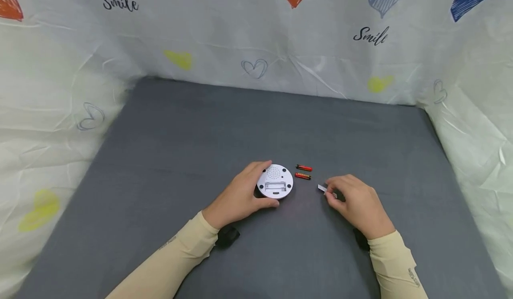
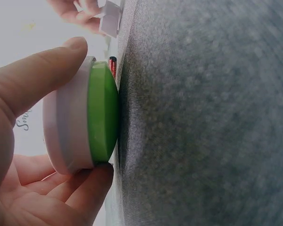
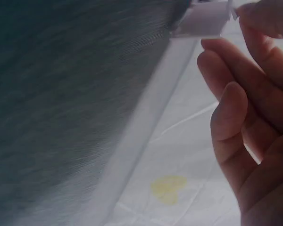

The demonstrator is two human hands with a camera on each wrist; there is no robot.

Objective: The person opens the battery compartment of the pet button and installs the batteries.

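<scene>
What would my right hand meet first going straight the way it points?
Probably one of the two small red cylindrical batteries, lying beyond the white rectangular piece your right hand pinches; the hand's height is unclear.

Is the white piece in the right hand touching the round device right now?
Apart. The head view shows it: grey table lies between the white piece, pinched by the right hand, and the round device.

Print on batteries (image 1: 303, 175) too small to read. White cover (image 3: 203, 20) cut by right wrist view's top edge.
</scene>
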